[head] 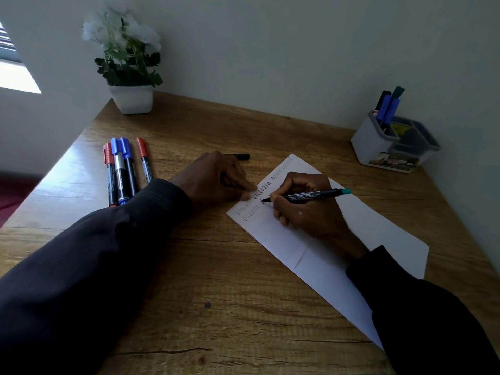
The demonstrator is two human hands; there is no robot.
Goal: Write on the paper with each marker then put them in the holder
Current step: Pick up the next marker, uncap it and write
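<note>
A white paper [319, 247] lies slanted on the wooden desk, with several words written near its top left corner. My right hand [305, 209] grips an uncapped marker [311, 196] that has a teal end, and its tip touches the paper under the written lines. My left hand [216, 177] rests on the desk with its fingers curled and its fingertips pressing the paper's left edge. Whether it holds anything inside cannot be told. A black marker end [243, 156] sticks out beyond that hand. The grey holder [378, 147] at the back right contains blue and teal markers [388, 108].
Two red-capped and two blue-capped markers [123, 171] lie side by side at the left of the desk. A white pot with a flowering plant [131, 97] stands in the back left corner. The wall runs along the back and right sides.
</note>
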